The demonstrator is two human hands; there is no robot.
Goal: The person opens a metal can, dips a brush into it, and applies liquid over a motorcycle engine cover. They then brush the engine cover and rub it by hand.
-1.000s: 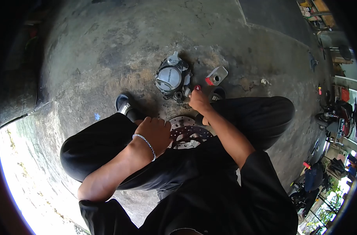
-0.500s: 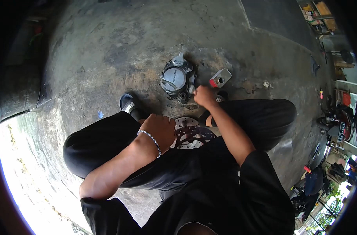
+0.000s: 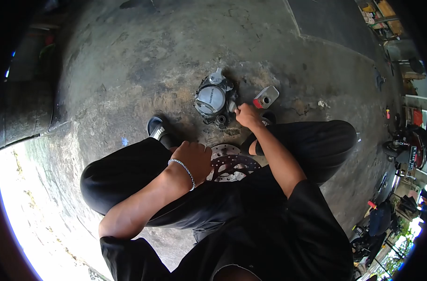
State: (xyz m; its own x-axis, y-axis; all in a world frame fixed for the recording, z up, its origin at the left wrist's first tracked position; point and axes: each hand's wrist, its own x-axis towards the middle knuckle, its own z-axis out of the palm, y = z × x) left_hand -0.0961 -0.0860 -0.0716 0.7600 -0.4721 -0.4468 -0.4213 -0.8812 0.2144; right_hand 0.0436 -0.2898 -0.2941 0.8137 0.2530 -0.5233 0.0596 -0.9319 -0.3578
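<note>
My right hand is closed round a small pale brush-like tool, whose tip lies against the right edge of a grey-and-black Honda engine cover on the floor. Fingers hide most of that tool. Just right of this hand stands an open-topped metal can with a red band. My left hand, a chain bracelet at its wrist, is curled shut beside perforated brake discs between my legs. What its fingers hold, if anything, is hidden.
Stained concrete floor surrounds the parts. My sandalled feet flank the engine cover, the left sandal showing best. A crumpled white scrap lies to the right. Motorcycles and shelves line the far right side.
The view has shifted slightly, so everything sits a little lower and further right. The pale tool in my right hand has drawn slightly toward me along the engine cover's edge. My left hand stays put.
</note>
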